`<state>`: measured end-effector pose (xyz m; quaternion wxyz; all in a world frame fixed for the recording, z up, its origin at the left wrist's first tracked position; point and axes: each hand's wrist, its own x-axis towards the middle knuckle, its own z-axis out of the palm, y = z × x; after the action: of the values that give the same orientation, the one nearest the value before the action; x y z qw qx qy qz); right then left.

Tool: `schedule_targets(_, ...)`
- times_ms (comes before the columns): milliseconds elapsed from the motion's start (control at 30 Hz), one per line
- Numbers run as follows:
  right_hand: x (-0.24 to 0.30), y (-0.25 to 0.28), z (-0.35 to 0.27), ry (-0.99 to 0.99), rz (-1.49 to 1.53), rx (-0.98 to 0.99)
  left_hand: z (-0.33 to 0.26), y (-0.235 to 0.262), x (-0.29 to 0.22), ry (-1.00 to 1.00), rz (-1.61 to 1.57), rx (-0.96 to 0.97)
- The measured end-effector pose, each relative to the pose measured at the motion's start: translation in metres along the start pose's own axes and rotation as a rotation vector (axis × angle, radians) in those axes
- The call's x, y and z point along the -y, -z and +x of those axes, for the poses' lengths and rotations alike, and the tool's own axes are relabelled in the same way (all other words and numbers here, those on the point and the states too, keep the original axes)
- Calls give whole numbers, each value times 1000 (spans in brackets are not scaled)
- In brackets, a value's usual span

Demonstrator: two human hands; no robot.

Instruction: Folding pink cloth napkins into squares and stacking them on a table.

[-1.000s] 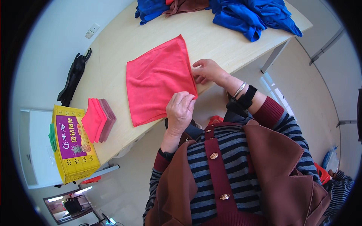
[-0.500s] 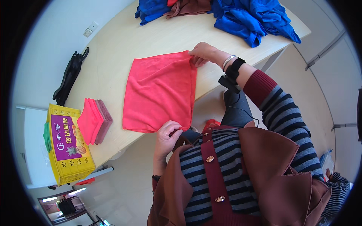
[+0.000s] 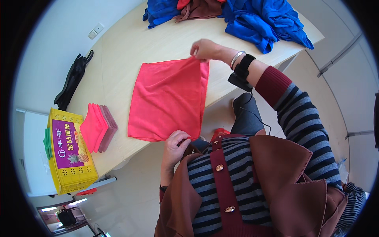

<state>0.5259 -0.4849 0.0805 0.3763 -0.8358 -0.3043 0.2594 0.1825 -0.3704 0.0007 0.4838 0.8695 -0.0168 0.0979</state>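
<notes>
A red square cloth [image 3: 167,100] lies spread over the near edge of a pale wooden table [image 3: 118,51]. My left hand [image 3: 175,144] pinches its near corner just off the table edge. My right hand [image 3: 205,49] pinches the far corner and lifts it slightly off the tabletop. That wrist carries a silver bangle and a black strapped device [image 3: 241,71] with a cable. The cloth's right edge is stretched between the two hands.
A stack of folded pink and dark red cloths [image 3: 98,126] sits at the table's left, beside a yellow and purple cardboard box [image 3: 69,152]. A heap of blue and brown cloths [image 3: 244,17] fills the far end. A black bag [image 3: 73,79] lies by the wall.
The cloth has gone from lying flat under both palms to being pinched at two corners. My right hand moved away along the table; my left hand drew back to the near edge.
</notes>
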Motion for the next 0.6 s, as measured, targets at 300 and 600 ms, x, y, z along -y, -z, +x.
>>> schedule_targets(300,-48,-8,-10,192,-249,-267,-3,-3,1,18,6,-13)
schedule_targets(600,-54,1,3,-37,-512,-105,-3,-6,3,31,17,-13)
